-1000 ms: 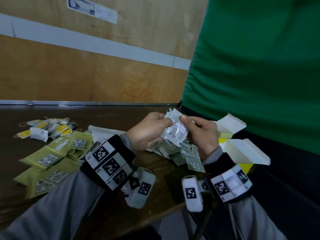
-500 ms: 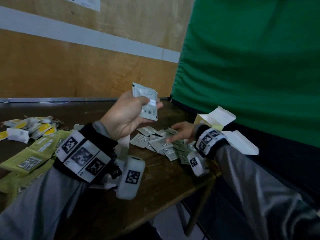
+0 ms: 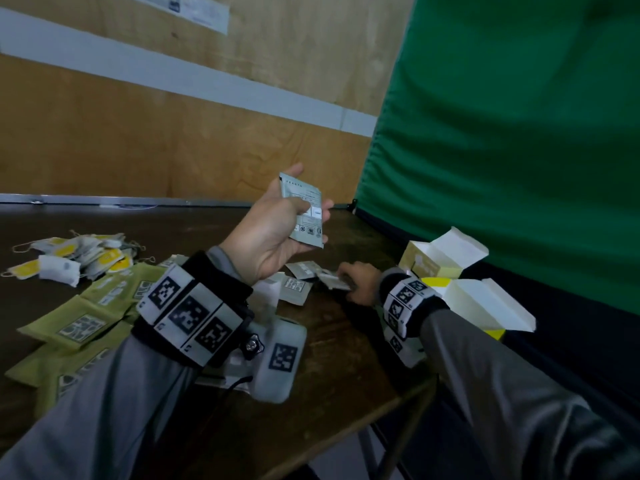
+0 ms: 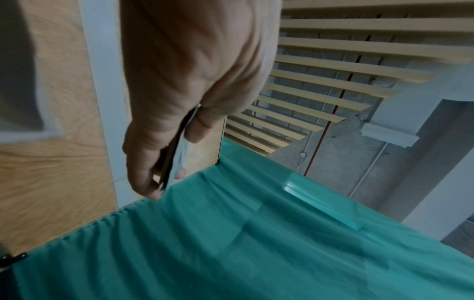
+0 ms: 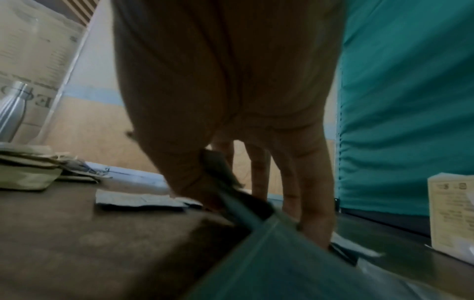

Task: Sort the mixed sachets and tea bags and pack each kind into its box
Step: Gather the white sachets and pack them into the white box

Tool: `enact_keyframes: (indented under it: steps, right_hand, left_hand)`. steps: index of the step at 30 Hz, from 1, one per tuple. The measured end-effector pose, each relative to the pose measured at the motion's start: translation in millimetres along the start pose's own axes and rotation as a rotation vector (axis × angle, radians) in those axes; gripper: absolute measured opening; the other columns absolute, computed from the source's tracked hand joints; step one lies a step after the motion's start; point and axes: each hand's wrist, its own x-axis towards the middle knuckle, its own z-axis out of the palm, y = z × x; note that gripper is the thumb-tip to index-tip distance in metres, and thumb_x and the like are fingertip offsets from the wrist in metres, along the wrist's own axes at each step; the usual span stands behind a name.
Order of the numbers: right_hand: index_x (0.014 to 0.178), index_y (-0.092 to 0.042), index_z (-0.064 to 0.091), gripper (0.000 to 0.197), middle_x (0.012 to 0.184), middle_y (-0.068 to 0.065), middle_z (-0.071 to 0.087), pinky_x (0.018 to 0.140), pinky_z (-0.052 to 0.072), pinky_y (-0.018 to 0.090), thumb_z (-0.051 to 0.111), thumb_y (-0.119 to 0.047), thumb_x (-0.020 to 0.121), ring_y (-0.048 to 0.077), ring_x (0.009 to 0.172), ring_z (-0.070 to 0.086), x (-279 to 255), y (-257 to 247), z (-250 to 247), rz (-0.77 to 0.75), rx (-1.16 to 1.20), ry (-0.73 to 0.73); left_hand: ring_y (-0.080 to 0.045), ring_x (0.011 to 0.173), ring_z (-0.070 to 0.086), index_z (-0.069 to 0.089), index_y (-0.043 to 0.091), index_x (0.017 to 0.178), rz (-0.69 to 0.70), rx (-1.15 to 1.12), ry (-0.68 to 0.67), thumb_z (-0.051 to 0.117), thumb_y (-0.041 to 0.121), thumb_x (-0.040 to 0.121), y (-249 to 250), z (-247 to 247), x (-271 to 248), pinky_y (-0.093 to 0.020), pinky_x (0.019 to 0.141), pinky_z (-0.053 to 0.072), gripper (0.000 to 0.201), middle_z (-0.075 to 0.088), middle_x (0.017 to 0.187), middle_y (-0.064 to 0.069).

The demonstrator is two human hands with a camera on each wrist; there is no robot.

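Observation:
My left hand (image 3: 273, 233) is raised above the table and grips a small stack of grey sachets (image 3: 303, 211), thumb across the front. The left wrist view shows the same stack of grey sachets (image 4: 173, 160) edge-on between thumb and fingers of my left hand (image 4: 184, 113). My right hand (image 3: 358, 284) is low on the loose pile of grey sachets (image 3: 298, 284) and pinches one grey sachet (image 3: 332, 279). In the right wrist view that grey sachet (image 5: 259, 219) tilts up off the table between thumb and fingers (image 5: 313, 213). Two open boxes (image 3: 427, 263) (image 3: 485, 301) stand at the right.
Green sachets (image 3: 81, 323) lie in a heap at the left, with tea bags with yellow tags (image 3: 69, 258) behind them. The table's front edge (image 3: 346, 434) runs close under my right arm. A green curtain (image 3: 519, 133) hangs at the right; a metal bottle (image 5: 12, 113) stands far left.
Both hands held the grey stack together a second ago. The left hand has lifted the stack alone; the right hand dropped to the pile and now pinches a sachet.

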Motion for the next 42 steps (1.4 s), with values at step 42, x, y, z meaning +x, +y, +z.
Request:
enact_keyframes:
  steps: [42]
  right_hand:
    - [0.076, -0.019, 0.06, 0.015, 0.082, 0.014, 0.068, 0.075, 0.055, 0.052, 0.054, -0.02, 0.089, 0.028, 0.07, 0.064, -92, -75, -64, -0.141, 1.028, 0.783]
  left_hand:
    - [-0.018, 0.059, 0.066, 0.05, 0.003, 0.116, -0.032, -0.113, 0.094, 0.037, -0.01, 0.092, -16, 11, 2, -0.029, 0.052, 0.054, 0.031, 0.062, 0.095, -0.019]
